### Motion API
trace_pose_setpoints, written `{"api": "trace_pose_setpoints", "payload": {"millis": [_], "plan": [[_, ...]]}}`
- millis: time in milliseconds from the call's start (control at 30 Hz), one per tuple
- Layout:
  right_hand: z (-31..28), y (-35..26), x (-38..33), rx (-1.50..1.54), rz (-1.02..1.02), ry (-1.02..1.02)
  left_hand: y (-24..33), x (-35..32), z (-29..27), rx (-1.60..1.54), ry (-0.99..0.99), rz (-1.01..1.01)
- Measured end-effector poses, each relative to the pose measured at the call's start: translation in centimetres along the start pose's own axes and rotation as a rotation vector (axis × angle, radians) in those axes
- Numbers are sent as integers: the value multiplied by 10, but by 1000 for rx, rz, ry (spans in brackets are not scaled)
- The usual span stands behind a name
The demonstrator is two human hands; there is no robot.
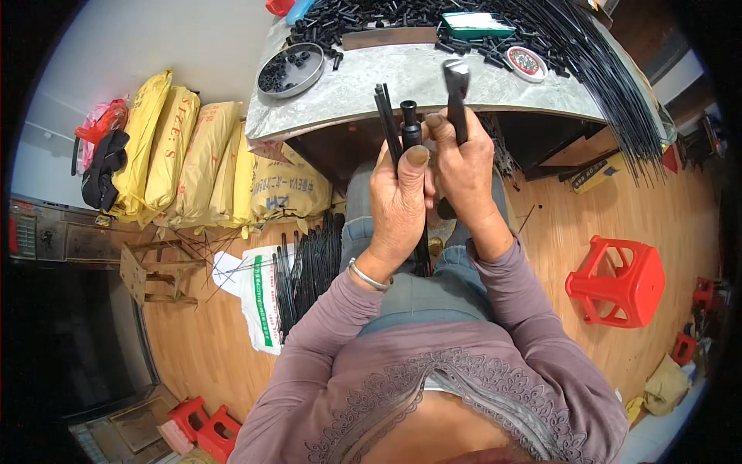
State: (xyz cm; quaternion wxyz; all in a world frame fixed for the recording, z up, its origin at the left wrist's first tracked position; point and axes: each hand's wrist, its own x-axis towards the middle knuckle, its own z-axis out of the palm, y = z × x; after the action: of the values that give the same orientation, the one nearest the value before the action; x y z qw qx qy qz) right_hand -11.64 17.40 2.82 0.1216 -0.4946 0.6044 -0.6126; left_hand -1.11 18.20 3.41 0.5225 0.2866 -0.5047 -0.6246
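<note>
In front of my lap, my left hand (399, 189) is closed round a bundle of thin black rods (389, 120). A black tubular fitting (411, 127) with a ringed neck stands upright in the same grip, beside the rods. The thumb, with a brownish cover on its tip, presses against the fitting. To the right, my right hand (466, 158) grips a hammer (457, 100) by its dark shaft, its shiny metal head pointing up over the table edge. The two hands are close together. My fingers hide the lower part of what each holds.
Ahead stands a grey table (371, 85) with heaped black fittings (355, 19), a round metal dish (291, 71), a green tray (478, 28) and long black rods (618, 93). Yellow sacks (166, 147) line the left. A rod bundle (313, 255) and red stool (622, 282) flank me.
</note>
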Motion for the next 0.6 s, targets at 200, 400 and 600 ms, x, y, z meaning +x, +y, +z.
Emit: {"api": "trace_pose_setpoints", "payload": {"millis": [200,400,600], "plan": [[-6,-23,4,78,63,-106,-2,3,-7,24,11,-11],[-30,-26,13,782,539,-512,-1,10,-18,-90,-60,-103],[-22,-21,-6,741,500,-494,-2,13,-19,-37,-28,-78]]}}
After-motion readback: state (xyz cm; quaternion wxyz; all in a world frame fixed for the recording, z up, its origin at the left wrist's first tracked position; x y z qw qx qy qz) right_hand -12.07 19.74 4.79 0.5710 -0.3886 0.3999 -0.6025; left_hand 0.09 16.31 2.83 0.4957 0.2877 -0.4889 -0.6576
